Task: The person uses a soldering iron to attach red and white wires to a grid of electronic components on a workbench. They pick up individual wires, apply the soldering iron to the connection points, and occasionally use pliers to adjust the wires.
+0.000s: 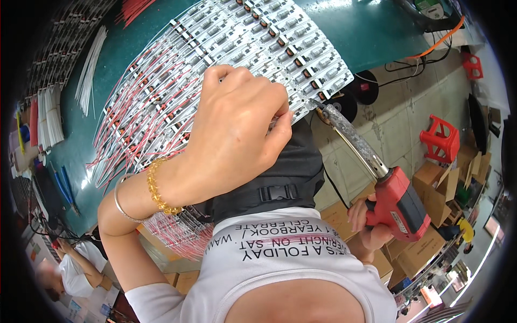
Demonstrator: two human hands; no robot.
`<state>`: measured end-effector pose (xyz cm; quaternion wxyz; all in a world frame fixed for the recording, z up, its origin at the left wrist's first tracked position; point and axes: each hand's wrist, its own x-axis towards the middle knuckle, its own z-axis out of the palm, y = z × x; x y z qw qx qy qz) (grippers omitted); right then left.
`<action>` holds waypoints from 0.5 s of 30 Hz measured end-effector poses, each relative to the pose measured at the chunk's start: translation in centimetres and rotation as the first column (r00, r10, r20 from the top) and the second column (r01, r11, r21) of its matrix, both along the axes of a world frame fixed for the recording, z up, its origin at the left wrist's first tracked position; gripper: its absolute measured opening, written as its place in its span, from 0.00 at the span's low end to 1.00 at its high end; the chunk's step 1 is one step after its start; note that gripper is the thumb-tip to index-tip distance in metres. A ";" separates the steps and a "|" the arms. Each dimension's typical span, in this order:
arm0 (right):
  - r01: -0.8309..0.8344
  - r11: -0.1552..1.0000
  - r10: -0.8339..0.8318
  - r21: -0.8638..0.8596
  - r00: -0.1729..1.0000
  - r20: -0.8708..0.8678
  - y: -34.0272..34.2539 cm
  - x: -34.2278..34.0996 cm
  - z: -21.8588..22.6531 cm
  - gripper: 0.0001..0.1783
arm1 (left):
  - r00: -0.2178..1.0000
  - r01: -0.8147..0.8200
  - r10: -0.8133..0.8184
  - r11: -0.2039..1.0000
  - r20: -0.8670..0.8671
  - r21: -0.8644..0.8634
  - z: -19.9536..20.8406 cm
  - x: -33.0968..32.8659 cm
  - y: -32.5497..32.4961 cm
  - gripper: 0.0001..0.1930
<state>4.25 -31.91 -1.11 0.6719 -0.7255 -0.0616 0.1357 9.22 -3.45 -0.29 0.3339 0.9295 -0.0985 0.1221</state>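
A large panel of white circuit boards in rows, with small coils and cylindrical parts, lies at the table's near edge. Many thin red and white wires trail off its left side. Over the panel's near part, my left hand is closed, thumb and fingertips together; whatever they pinch is hidden. My right hand is wrapped round the handle of a red and black soldering gun. Its long metal barrel points up and left, and the dark tip is at the panel's near right corner, close to my left fingertips.
On the green tabletop lie bundled white wires, red wires and blue-handled pliers. More boards stand at far left. Beyond the right edge are black reels, a red stool and cardboard boxes. Another person sits lower left.
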 end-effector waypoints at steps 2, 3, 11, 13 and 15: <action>-0.007 1.000 0.007 -0.014 1.000 -0.001 0.0 0.0 -0.1 0.48 | 1.000 -0.009 0.009 1.000 0.001 0.001 -0.1 -0.1 0.1 0.06; -0.013 1.000 0.013 -0.027 1.000 -0.003 0.0 0.0 -0.1 0.48 | 1.000 -0.011 0.011 1.000 0.002 0.006 -0.2 -0.1 0.1 0.06; 0.019 1.000 -0.019 -0.007 0.999 -0.029 0.1 -0.4 0.0 0.47 | 1.000 -0.003 0.003 1.000 0.003 0.020 -0.3 0.1 -0.2 0.05; 0.019 0.992 -0.018 0.123 1.000 -0.005 -1.5 -0.6 -1.1 0.48 | 1.000 -0.010 0.010 1.000 0.013 0.010 -0.1 0.1 0.0 0.05; -0.055 0.979 0.046 0.197 0.998 0.050 -1.8 -0.2 -1.7 0.48 | 1.000 -0.013 0.013 1.000 0.014 0.014 0.0 0.0 0.0 0.05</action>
